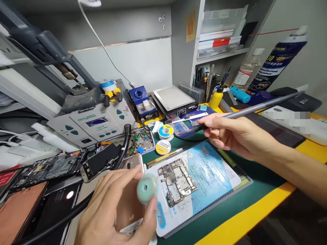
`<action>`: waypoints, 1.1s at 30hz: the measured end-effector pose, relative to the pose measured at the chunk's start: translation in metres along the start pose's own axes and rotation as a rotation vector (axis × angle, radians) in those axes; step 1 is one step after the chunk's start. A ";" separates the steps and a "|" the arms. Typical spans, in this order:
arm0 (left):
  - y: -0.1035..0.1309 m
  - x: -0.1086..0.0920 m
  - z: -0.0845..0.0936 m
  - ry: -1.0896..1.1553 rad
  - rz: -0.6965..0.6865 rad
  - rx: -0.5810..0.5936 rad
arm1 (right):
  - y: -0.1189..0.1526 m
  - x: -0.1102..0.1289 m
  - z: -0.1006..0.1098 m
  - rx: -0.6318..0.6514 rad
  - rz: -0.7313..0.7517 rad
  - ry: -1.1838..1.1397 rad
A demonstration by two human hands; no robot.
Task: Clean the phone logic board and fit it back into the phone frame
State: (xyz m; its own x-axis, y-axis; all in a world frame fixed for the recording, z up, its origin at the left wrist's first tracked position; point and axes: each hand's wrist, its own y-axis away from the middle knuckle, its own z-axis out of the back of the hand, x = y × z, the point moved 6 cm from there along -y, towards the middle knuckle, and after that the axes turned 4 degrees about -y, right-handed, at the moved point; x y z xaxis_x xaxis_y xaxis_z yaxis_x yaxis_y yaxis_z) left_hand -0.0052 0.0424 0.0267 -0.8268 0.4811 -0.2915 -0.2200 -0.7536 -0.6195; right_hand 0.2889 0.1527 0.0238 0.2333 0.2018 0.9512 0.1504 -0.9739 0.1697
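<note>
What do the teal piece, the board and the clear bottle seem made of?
Teal piece: probably rubber or plastic, satin, given its soft sheen. Board: likely composite with shiny metal, judging by silvery patches. Clear bottle: plastic or glass, glossy; its see-through wall fits either.

Round bulb (147, 188): pale sea-green, darker dot in centre. Long tool (265, 105): slate grey. Circuit board (182, 183): black and silver patchwork, gold flecks along edges. Flat packet (217, 166) beneath: white and bright sky blue. Mat (242, 200): deep green. Table (237, 227): strong yellow. Wire spool (161, 131): blue-and-yellow label. Round tin (162, 147): yellow and white. Small bottle (216, 99): yellow. Spray can (278, 64): navy, white and yellow lettering. Machine (112, 119): light grey, teal buttons. Phone (22, 211), lower left: coppery orange.
</note>
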 end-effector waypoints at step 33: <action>0.001 -0.002 -0.002 0.088 -0.154 -0.085 | -0.028 0.010 -0.029 -0.034 -0.057 0.036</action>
State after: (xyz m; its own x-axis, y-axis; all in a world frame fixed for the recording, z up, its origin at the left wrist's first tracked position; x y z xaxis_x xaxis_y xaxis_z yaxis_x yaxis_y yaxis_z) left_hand -0.0029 0.0410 0.0252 -0.7377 0.6278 -0.2486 -0.2932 -0.6294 -0.7196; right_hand 0.2595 0.1790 0.0359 0.1904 0.2538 0.9483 0.1299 -0.9640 0.2319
